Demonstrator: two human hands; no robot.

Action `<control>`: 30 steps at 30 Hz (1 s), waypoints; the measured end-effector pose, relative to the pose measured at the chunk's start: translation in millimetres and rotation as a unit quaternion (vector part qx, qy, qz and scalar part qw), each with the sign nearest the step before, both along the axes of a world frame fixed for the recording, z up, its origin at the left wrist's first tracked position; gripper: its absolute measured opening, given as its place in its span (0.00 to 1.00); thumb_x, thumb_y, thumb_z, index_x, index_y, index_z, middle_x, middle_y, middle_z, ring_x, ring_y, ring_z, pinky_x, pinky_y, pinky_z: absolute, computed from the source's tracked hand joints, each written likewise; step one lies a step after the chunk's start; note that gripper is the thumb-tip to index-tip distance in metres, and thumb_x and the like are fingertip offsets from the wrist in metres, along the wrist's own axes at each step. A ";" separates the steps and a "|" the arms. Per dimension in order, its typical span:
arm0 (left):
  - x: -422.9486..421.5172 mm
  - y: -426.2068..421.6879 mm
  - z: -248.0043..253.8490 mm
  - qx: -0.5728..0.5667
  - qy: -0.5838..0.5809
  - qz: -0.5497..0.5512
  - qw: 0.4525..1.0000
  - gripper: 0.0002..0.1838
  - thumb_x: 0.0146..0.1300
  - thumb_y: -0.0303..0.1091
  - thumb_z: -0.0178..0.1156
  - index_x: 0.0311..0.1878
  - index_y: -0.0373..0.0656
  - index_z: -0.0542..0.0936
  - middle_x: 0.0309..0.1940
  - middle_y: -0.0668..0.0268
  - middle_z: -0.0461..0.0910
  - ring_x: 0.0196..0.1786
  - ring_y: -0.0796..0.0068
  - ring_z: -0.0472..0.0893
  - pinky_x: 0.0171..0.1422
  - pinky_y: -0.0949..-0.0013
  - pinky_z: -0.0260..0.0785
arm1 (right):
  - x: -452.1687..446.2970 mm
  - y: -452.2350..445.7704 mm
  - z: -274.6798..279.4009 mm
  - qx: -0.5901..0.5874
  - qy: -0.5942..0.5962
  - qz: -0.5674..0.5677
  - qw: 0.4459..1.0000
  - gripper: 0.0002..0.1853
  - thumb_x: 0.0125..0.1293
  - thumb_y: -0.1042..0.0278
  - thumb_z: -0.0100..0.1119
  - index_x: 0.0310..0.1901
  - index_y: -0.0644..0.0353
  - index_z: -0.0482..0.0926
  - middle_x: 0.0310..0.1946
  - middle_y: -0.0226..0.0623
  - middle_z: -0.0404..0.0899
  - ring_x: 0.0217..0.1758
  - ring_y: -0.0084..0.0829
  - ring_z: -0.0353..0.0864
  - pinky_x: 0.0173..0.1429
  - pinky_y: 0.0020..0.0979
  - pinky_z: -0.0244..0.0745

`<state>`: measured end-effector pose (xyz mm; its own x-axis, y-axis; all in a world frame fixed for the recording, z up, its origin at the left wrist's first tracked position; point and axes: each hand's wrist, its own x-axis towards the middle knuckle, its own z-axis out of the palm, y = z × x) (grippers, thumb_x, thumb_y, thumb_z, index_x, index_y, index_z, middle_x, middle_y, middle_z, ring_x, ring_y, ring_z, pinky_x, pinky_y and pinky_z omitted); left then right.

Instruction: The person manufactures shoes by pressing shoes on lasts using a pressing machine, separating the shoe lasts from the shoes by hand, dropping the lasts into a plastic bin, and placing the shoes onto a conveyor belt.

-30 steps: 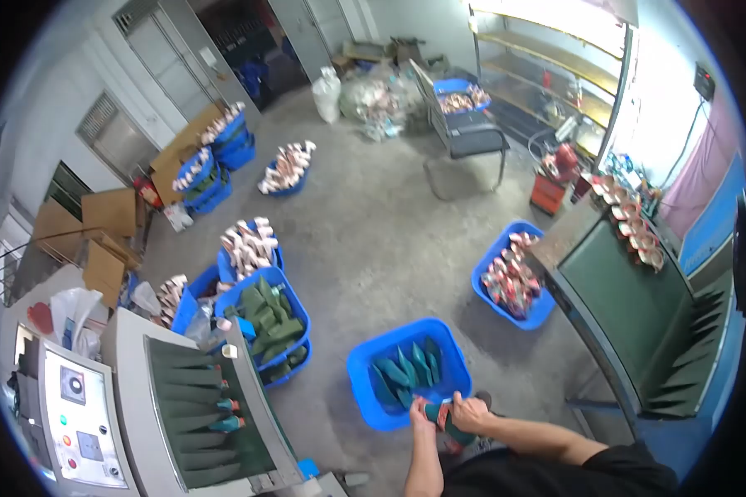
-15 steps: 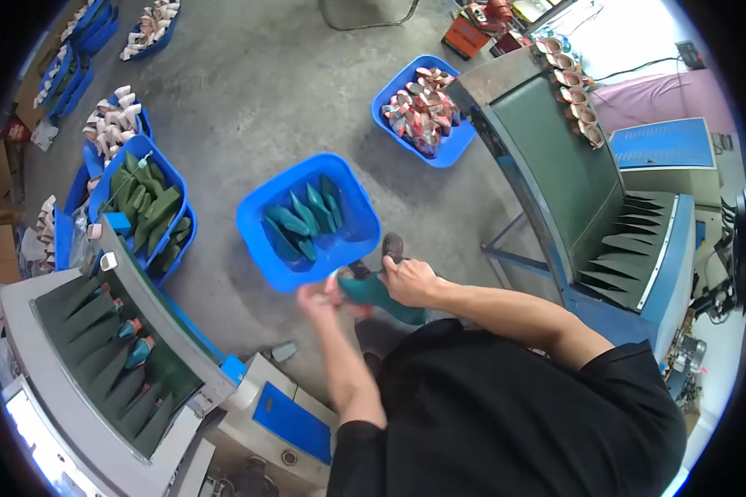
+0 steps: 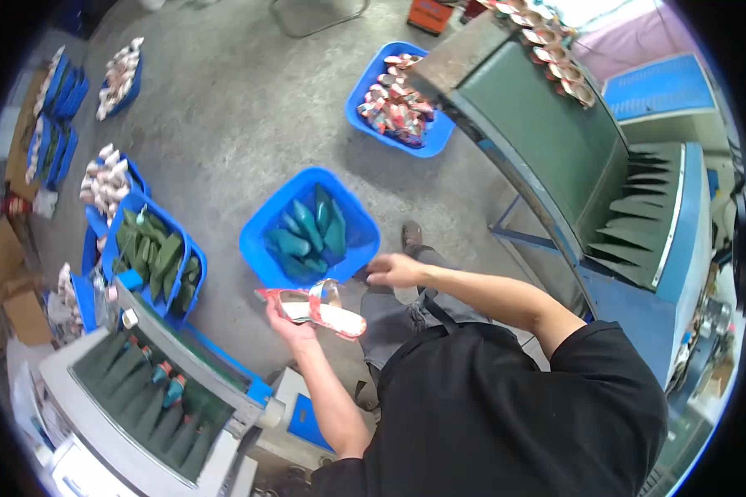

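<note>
A red and white sandal (image 3: pixel 331 317) with an ankle strap lies in my left hand (image 3: pixel 294 327), whose fingers wrap its toe end. My right hand (image 3: pixel 394 271) is near the right edge of the blue basket, its fingers apart and nothing visible in them. The blue basket (image 3: pixel 261 263) on the floor holds several teal shoe lasts (image 3: pixel 307 224). To the left, a machine with dark green flaps (image 3: pixel 137 385) has teal lasts with red parts (image 3: pixel 172 389) between the flaps.
A second machine (image 3: pixel 547 141) stands at the right, with a row of shoes (image 3: pixel 559 66) on top. Another blue basket (image 3: pixel 356 108) holds red and white shoes. More baskets with green lasts (image 3: pixel 153 253) and pale shoes (image 3: pixel 105 180) stand at the left.
The teal last has left the sandal and my right hand; an additional last appears in the basket. My left hand now holds the sandal alone. The view has tilted down since the first frame.
</note>
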<state>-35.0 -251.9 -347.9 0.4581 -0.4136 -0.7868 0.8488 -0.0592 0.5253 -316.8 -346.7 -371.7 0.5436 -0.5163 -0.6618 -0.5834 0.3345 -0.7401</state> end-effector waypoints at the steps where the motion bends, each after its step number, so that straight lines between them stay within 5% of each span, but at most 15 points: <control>1: -22.8 -19.2 1.9 -0.016 0.031 -0.018 0.999 0.21 0.67 0.54 0.56 0.46 0.44 0.78 0.39 0.59 0.81 0.42 0.55 0.82 0.50 0.49 0.77 | -4.9 -4.1 22.0 0.098 -0.064 -0.023 0.993 0.31 0.67 0.49 0.65 0.64 0.64 0.75 0.58 0.50 0.80 0.62 0.41 0.79 0.64 0.40 0.74; 3: -86.5 -72.0 40.5 -0.068 0.049 -0.071 0.994 0.21 0.67 0.54 0.55 0.49 0.45 0.78 0.41 0.61 0.81 0.45 0.55 0.81 0.54 0.49 0.77 | -20.5 0.5 21.5 0.157 -0.159 -0.102 0.969 0.32 0.71 0.49 0.60 0.68 0.63 0.71 0.56 0.45 0.81 0.60 0.33 0.80 0.62 0.36 0.75; 4: -123.8 -94.1 49.5 -0.092 0.046 -0.114 0.988 0.21 0.67 0.54 0.55 0.50 0.46 0.78 0.42 0.62 0.81 0.46 0.56 0.81 0.56 0.49 0.76 | -42.7 -20.1 87.1 0.223 -0.122 -0.138 0.957 0.29 0.72 0.51 0.60 0.66 0.63 0.73 0.52 0.40 0.83 0.55 0.29 0.81 0.57 0.34 0.78; 5: -145.9 -115.2 29.9 -0.156 0.053 -0.145 0.976 0.23 0.66 0.56 0.57 0.51 0.47 0.78 0.44 0.64 0.81 0.51 0.56 0.80 0.59 0.47 0.75 | -58.7 -22.4 89.7 0.064 -0.062 -0.169 0.982 0.25 0.72 0.54 0.60 0.62 0.62 0.75 0.48 0.34 0.83 0.50 0.24 0.81 0.52 0.31 0.79; 7: -218.8 -159.3 90.2 -0.124 0.262 -0.184 0.939 0.35 0.65 0.61 0.58 0.68 0.49 0.69 0.57 0.57 0.76 0.58 0.53 0.77 0.63 0.42 0.72 | -119.0 -48.1 98.9 0.101 -0.231 -0.406 0.878 0.18 0.70 0.65 0.60 0.59 0.60 0.77 0.44 0.31 0.82 0.44 0.20 0.80 0.47 0.27 0.77; 9: -240.3 -185.1 67.8 -0.105 0.205 -0.294 0.928 0.47 0.66 0.63 0.57 0.80 0.51 0.50 0.77 0.47 0.53 0.79 0.43 0.54 0.78 0.35 0.46 | -217.5 -98.8 80.1 -0.128 -0.116 -0.536 0.826 0.17 0.71 0.66 0.60 0.59 0.61 0.77 0.43 0.31 0.82 0.42 0.21 0.81 0.46 0.29 0.78; 10: -255.1 -195.2 61.0 -0.137 0.169 -0.329 0.919 0.47 0.67 0.61 0.56 0.81 0.51 0.49 0.81 0.48 0.44 0.82 0.43 0.46 0.81 0.36 0.38 | -274.0 -129.1 63.3 -0.121 -0.193 -0.675 0.702 0.17 0.71 0.65 0.61 0.57 0.61 0.77 0.42 0.32 0.83 0.41 0.23 0.82 0.45 0.32 0.80; 11: -265.8 -202.6 50.7 -0.142 0.125 -0.370 0.910 0.45 0.68 0.59 0.55 0.80 0.50 0.50 0.80 0.48 0.48 0.81 0.43 0.48 0.80 0.35 0.40 | -337.4 -163.5 80.7 -0.091 -0.216 -0.749 0.620 0.15 0.72 0.66 0.59 0.57 0.61 0.77 0.40 0.32 0.83 0.41 0.25 0.83 0.46 0.35 0.81; 12: -277.4 -208.6 43.7 -0.125 0.109 -0.387 0.907 0.42 0.69 0.57 0.55 0.79 0.49 0.52 0.78 0.48 0.52 0.80 0.44 0.52 0.80 0.36 0.43 | -411.6 -187.7 69.2 -0.153 -0.047 -0.738 0.655 0.16 0.72 0.68 0.57 0.59 0.63 0.75 0.45 0.35 0.82 0.45 0.27 0.83 0.52 0.35 0.81; 13: -283.2 -210.9 30.6 -0.084 0.106 -0.395 0.909 0.40 0.69 0.55 0.55 0.78 0.47 0.56 0.77 0.48 0.54 0.79 0.44 0.54 0.80 0.37 0.43 | -454.6 -221.8 82.1 -0.227 -0.132 -0.804 0.534 0.21 0.70 0.71 0.58 0.62 0.64 0.71 0.52 0.37 0.80 0.53 0.29 0.81 0.60 0.35 0.77; 14: -289.3 -211.5 15.9 -0.045 0.104 -0.400 0.910 0.38 0.69 0.53 0.55 0.76 0.46 0.59 0.76 0.49 0.56 0.79 0.45 0.56 0.79 0.37 0.44 | -520.5 -247.1 27.0 -0.268 -0.095 -0.805 0.521 0.25 0.68 0.73 0.59 0.65 0.64 0.67 0.57 0.38 0.77 0.60 0.30 0.77 0.65 0.34 0.73; 17: -308.8 -202.6 -4.2 0.043 0.073 -0.450 0.889 0.38 0.69 0.51 0.57 0.75 0.45 0.59 0.73 0.50 0.63 0.74 0.47 0.63 0.77 0.40 0.52 | -632.5 -318.5 -25.3 -0.278 -0.034 -0.864 0.418 0.25 0.64 0.74 0.60 0.63 0.66 0.70 0.55 0.42 0.79 0.57 0.33 0.80 0.61 0.33 0.74; 21: -316.8 -192.8 -3.7 0.138 0.010 -0.487 0.862 0.35 0.69 0.47 0.59 0.73 0.41 0.62 0.72 0.47 0.64 0.72 0.48 0.66 0.74 0.42 0.57 | -661.5 -370.1 -64.9 -0.275 0.036 -0.860 0.428 0.24 0.60 0.74 0.64 0.58 0.67 0.72 0.53 0.45 0.80 0.54 0.35 0.81 0.58 0.34 0.75; 25: -316.0 -176.3 2.9 0.172 -0.041 -0.463 0.868 0.33 0.69 0.44 0.60 0.72 0.39 0.64 0.70 0.44 0.65 0.70 0.47 0.69 0.73 0.44 0.59 | -661.5 -365.5 -62.8 -0.197 -0.202 -0.847 0.451 0.32 0.63 0.73 0.62 0.68 0.64 0.64 0.53 0.42 0.77 0.50 0.33 0.81 0.51 0.38 0.82; 30: -304.8 -127.4 7.8 0.156 -0.054 -0.358 0.919 0.29 0.67 0.31 0.61 0.70 0.39 0.66 0.62 0.47 0.75 0.62 0.53 0.78 0.66 0.52 0.70 | -515.2 -300.7 -14.9 -0.184 -0.013 -0.785 0.592 0.28 0.70 0.65 0.61 0.69 0.63 0.67 0.51 0.39 0.81 0.46 0.26 0.80 0.47 0.32 0.82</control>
<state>-339.8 -379.4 -340.1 0.2386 -0.4017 -0.8841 0.4770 -0.7446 0.4670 -832.0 -647.4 -386.5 -0.7888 -0.5051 -0.3502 0.2459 0.2629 -0.9330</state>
